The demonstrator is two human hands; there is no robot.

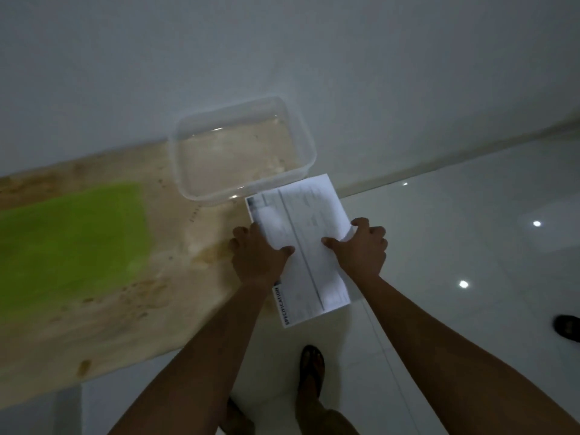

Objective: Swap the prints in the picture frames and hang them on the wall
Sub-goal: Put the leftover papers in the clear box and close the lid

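A white printed sheet (310,246) with the word SPECIFICATION along its near left edge is held in the air over the right end of a wooden table. My left hand (257,255) grips its left edge, thumb on top of the paper. My right hand (361,249) grips its right edge, thumb also on top, and the paper's corner curls up under the fingers. No picture frame is in view.
A clear plastic tub (188,171) stands on the wooden table (175,277) against the white wall (282,58). A green mat (69,246) lies on the table's left part. Glossy white floor tiles (455,246) spread to the right. My sandalled foot (310,372) is below.
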